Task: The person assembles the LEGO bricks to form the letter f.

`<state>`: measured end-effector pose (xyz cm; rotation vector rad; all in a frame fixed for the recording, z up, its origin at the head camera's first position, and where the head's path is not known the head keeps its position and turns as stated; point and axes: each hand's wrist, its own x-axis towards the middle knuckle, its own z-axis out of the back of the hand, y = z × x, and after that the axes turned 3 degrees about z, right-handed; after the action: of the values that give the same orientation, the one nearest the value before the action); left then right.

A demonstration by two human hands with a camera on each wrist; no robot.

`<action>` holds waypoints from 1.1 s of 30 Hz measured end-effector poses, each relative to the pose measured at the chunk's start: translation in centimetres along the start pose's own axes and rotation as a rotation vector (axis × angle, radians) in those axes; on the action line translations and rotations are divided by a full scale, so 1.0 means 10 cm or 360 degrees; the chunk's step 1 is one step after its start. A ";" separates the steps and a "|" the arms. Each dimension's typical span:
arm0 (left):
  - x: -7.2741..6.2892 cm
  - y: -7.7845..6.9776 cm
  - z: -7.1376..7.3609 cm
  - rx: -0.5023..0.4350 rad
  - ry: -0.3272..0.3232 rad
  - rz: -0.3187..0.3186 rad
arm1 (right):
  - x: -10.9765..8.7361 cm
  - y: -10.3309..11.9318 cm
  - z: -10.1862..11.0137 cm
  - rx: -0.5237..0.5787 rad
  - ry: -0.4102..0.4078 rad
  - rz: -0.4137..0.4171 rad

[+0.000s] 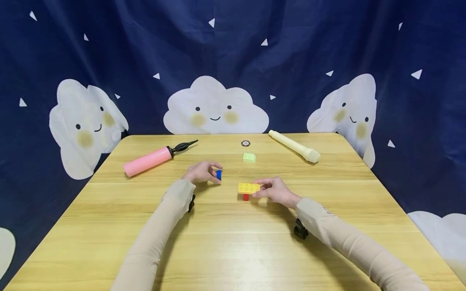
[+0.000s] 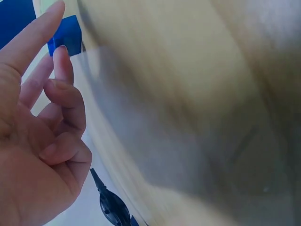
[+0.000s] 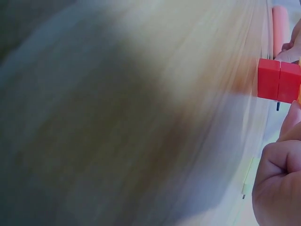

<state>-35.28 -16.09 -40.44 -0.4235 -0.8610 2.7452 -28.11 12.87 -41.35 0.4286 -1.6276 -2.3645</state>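
Pink pump (image 1: 149, 161) (black nozzle (image 1: 181, 146)) left, cream microphone (image 1: 294, 146) right, round disc (image 1: 245, 143) between.

Head view: sleeves (image 1: 145, 250) cropped by the bottom edge, markings on the round disc (image 1: 245, 143) too small to read | Left wrist: blue brick (image 2: 70, 35) partly hidden by the left grip (image 2: 42, 134), worktop (image 2: 155, 52) blurred | Right wrist: right grip (image 3: 281, 172) cut by the frame, yellow brick (image 1: 246, 188) apparently trimmed to a sliver

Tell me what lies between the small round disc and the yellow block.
In the head view, the pale green block lies between the small round disc and the yellow block; otherwise only bare table shows there.
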 end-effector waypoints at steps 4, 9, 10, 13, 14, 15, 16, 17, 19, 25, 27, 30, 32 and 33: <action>-0.01 0.00 -0.03 0.0050 -0.0031 0.0036 | 0.00 -0.01 0.00 0.0004 0.0004 0.0001; -0.03 0.03 -0.09 0.0104 -0.0162 0.0089 | 0.01 -0.02 -0.01 0.0008 0.0008 -0.0002; -0.03 0.04 -0.11 0.0102 -0.0178 0.0093 | 0.01 -0.03 -0.02 0.0011 0.0007 -0.0004; -0.04 0.04 -0.12 0.0057 -0.0200 0.0094 | 0.02 -0.03 -0.02 0.0023 0.0009 -0.0012; -0.04 0.03 -0.12 0.0037 -0.0202 0.0090 | 0.02 -0.03 -0.02 0.0029 0.0009 -0.0017; -0.04 0.02 -0.12 0.0014 -0.0198 0.0079 | 0.02 -0.03 -0.02 0.0032 0.0009 -0.0019; -0.03 0.00 -0.12 -0.0003 -0.0198 0.0063 | 0.02 -0.03 -0.02 0.0035 0.0006 -0.0021; -0.03 -0.02 -0.11 -0.0022 -0.0199 0.0046 | 0.02 -0.03 -0.02 0.0037 0.0005 -0.0022; -0.03 -0.09 -0.09 -0.0040 -0.0201 0.0013 | 0.02 -0.03 -0.01 0.0036 -0.0002 -0.0024; -0.08 -0.39 -0.07 -0.0057 -0.0151 -0.0111 | 0.02 -0.03 -0.01 0.0018 -0.0010 -0.0017; -0.11 -0.48 -0.08 -0.0048 -0.0124 -0.0160 | 0.02 -0.03 -0.01 0.0013 -0.0009 -0.0011; -0.15 -0.61 -0.09 -0.0030 -0.0079 -0.0227 | 0.02 -0.03 -0.01 0.0009 -0.0006 -0.0006; -0.17 -0.68 -0.11 -0.0006 -0.0050 -0.0264 | 0.02 -0.03 -0.02 0.0008 -0.0007 -0.0006; -0.18 -0.71 -0.11 0.0003 -0.0032 -0.0282 | 0.02 -0.03 -0.02 0.0007 -0.0006 -0.0006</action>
<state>-32.23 -10.38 -36.81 -0.3041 -0.8572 2.5915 -28.24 12.74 -41.67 0.4286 -1.6356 -2.3662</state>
